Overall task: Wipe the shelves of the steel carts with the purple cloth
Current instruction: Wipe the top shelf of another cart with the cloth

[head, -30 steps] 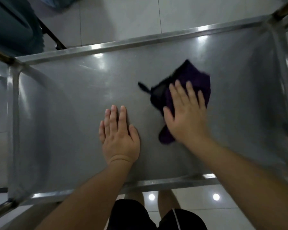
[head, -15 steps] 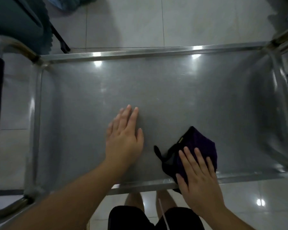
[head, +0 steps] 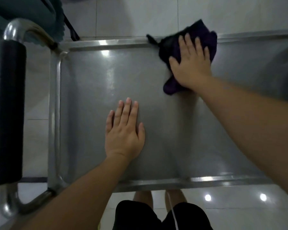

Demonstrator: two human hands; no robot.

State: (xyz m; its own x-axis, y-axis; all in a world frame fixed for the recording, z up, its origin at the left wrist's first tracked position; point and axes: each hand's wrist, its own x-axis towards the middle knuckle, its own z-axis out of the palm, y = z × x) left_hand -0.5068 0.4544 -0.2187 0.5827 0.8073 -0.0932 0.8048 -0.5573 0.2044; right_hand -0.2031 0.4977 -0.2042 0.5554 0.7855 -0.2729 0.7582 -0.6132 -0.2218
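The top shelf of a steel cart [head: 93,100] fills the view, a flat grey tray with a raised shiny rim. A crumpled purple cloth [head: 170,48] lies at the far rim of the shelf, partly hanging over that edge. My right hand [head: 190,63] presses flat on the cloth, fingers spread. My left hand [head: 124,132] rests flat on the bare steel near the middle of the shelf, fingers together, holding nothing.
The cart's push handle with a black grip [head: 9,112] stands at the left. A dark green chair or seat [head: 28,12] is at the upper left on the tiled floor [head: 131,15]. My legs in black shorts [head: 156,216] stand at the near rim.
My right hand has pushed the cloth from the near rim away to the far rim of the shelf. The left hand stays flat on the steel.
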